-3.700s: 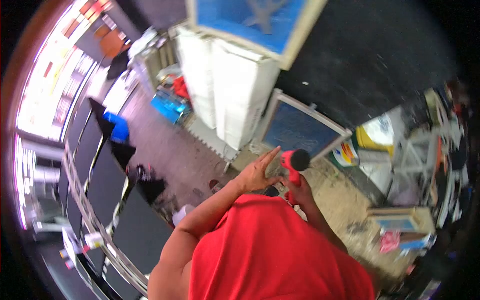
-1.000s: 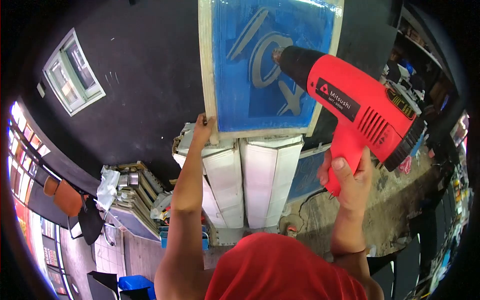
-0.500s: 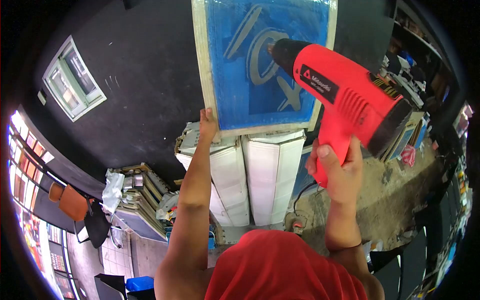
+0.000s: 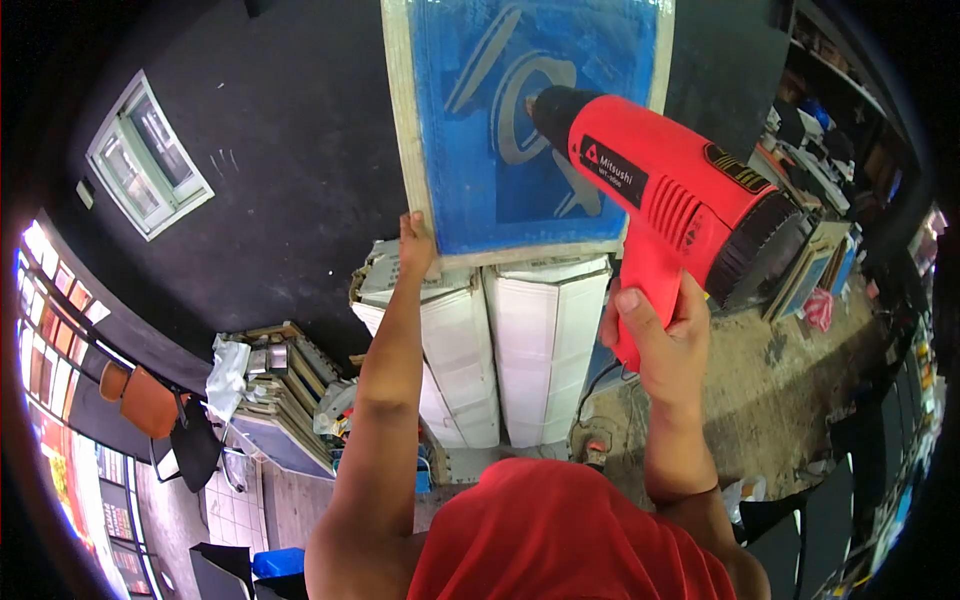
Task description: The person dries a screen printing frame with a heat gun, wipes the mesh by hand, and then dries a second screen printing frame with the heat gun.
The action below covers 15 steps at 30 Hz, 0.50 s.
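A red heat gun is in my right hand, fingers wrapped round its handle and thumb along the side. Its black nozzle points up and left, overlapping pale curved lettering on a blue silk-screen printing frame. This frame has a wooden border and stands upright against the dark wall. At its lower left corner, my left hand grips the wooden edge. Under the frame are two tall white cardboard boxes. The gun's black cord hangs below the handle.
Stacked wooden frames lean at the left, with an orange-backed chair beyond them. A small window is set in the dark wall. More frames and clutter stand at the right, above the stained floor.
The heat gun has shifted a little left and slightly down, its nozzle moving across the lettering. My left hand stays at the frame's corner.
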Each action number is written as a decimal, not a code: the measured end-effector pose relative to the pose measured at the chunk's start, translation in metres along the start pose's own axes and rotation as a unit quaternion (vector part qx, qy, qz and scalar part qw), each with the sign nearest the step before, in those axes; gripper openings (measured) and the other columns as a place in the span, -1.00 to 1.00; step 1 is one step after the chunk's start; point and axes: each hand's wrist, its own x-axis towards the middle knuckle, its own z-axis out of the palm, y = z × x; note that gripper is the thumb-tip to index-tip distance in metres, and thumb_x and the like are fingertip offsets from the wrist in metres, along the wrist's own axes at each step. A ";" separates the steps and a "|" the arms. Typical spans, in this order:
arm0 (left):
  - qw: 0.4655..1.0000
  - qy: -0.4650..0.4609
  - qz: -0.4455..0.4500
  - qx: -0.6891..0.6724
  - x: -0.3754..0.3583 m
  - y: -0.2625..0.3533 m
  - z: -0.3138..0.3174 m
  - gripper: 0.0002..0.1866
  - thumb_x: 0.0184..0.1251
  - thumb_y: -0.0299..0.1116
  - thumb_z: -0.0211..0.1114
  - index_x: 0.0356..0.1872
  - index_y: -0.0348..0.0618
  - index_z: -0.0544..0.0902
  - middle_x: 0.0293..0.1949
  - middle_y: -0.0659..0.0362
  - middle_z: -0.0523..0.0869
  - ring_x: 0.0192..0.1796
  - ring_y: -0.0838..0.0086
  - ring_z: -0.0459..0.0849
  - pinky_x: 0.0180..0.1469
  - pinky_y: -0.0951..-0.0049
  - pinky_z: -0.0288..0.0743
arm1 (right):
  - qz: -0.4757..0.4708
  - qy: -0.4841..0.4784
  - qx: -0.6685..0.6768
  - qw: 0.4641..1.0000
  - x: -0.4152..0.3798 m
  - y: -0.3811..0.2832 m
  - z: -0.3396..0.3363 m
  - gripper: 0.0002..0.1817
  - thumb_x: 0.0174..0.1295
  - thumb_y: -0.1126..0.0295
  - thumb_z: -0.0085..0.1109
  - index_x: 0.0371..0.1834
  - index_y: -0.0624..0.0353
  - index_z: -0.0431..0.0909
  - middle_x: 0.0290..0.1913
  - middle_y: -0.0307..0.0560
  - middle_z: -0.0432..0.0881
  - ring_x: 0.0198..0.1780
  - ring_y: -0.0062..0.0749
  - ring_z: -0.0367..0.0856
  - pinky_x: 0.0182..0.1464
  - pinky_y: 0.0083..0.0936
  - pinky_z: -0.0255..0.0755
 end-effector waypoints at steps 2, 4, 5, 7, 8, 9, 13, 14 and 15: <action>1.000 -0.018 -0.005 -0.016 0.001 0.003 -0.003 -0.30 0.61 0.11 -0.11 0.35 -0.43 0.35 0.27 -0.34 0.50 0.33 -0.20 0.46 0.34 0.12 0.34 | -0.040 0.013 -0.005 0.999 0.007 -0.001 0.000 -0.79 0.34 0.41 0.30 -0.13 0.32 0.53 -0.42 -0.15 0.60 -0.49 -0.51 0.57 -0.42 -0.54 0.46; 0.999 -0.037 -0.011 -0.032 -0.005 0.017 -0.010 -0.30 0.61 0.12 -0.11 0.34 -0.41 0.36 0.26 -0.33 0.51 0.32 -0.22 0.47 0.32 0.10 0.35 | -0.031 -0.010 -0.004 0.999 0.014 -0.005 -0.005 -0.78 0.33 0.42 0.30 -0.10 0.32 0.51 -0.42 -0.14 0.59 -0.49 -0.50 0.57 -0.43 -0.54 0.46; 0.999 -0.044 -0.023 -0.021 -0.009 0.026 -0.014 -0.30 0.60 0.14 -0.12 0.35 -0.39 0.37 0.26 -0.33 0.50 0.32 -0.23 0.46 0.32 0.10 0.35 | -0.033 -0.009 -0.005 0.999 0.017 -0.008 -0.003 -0.78 0.33 0.42 0.30 -0.10 0.32 0.51 -0.42 -0.14 0.59 -0.49 -0.50 0.57 -0.43 -0.54 0.46; 0.998 -0.051 -0.034 -0.011 -0.007 0.023 -0.011 -0.29 0.59 0.15 -0.12 0.35 -0.37 0.37 0.27 -0.33 0.50 0.33 -0.24 0.45 0.33 0.09 0.34 | -0.083 0.027 -0.014 0.996 0.023 -0.012 0.004 -0.77 0.32 0.41 0.32 -0.12 0.32 0.51 -0.42 -0.13 0.59 -0.49 -0.50 0.57 -0.44 -0.53 0.46; 1.000 -0.026 -0.012 -0.003 -0.004 0.009 -0.005 -0.31 0.59 0.15 -0.13 0.32 -0.35 0.39 0.22 -0.31 0.52 0.30 -0.25 0.46 0.30 0.07 0.35 | -0.085 0.027 -0.013 0.996 0.027 -0.014 0.002 -0.77 0.32 0.41 0.32 -0.12 0.32 0.51 -0.42 -0.13 0.59 -0.49 -0.50 0.57 -0.44 -0.53 0.46; 1.000 -0.001 0.009 0.006 -0.002 0.004 -0.002 -0.33 0.60 0.16 -0.13 0.29 -0.33 0.41 0.18 -0.30 0.55 0.27 -0.26 0.48 0.27 0.05 0.36 | -0.077 0.013 -0.002 0.997 0.031 -0.015 0.000 -0.77 0.32 0.41 0.32 -0.13 0.32 0.51 -0.42 -0.12 0.59 -0.49 -0.50 0.57 -0.43 -0.54 0.46; 1.000 0.016 0.025 -0.012 -0.003 0.004 0.000 -0.36 0.61 0.14 -0.15 0.23 -0.32 0.44 0.12 -0.30 0.57 0.20 -0.26 0.51 0.23 0.03 0.38 | -0.101 0.009 -0.011 0.995 0.037 -0.017 0.005 -0.78 0.32 0.42 0.31 -0.14 0.31 0.51 -0.42 -0.13 0.59 -0.49 -0.49 0.57 -0.43 -0.53 0.46; 1.000 0.003 0.023 -0.014 -0.005 0.008 -0.003 -0.37 0.61 0.13 -0.15 0.20 -0.32 0.44 0.09 -0.29 0.58 0.18 -0.25 0.52 0.21 0.02 0.38 | -0.102 0.009 -0.011 0.995 0.037 -0.017 0.004 -0.78 0.32 0.42 0.31 -0.14 0.31 0.51 -0.42 -0.13 0.59 -0.49 -0.49 0.57 -0.43 -0.53 0.46; 1.000 -0.010 0.020 -0.017 -0.007 0.013 -0.006 -0.39 0.62 0.11 -0.15 0.18 -0.33 0.45 0.07 -0.28 0.58 0.15 -0.24 0.53 0.19 0.01 0.38 | -0.099 0.004 -0.009 0.995 0.037 -0.017 0.003 -0.79 0.32 0.43 0.30 -0.13 0.31 0.51 -0.41 -0.13 0.59 -0.49 -0.49 0.57 -0.43 -0.53 0.46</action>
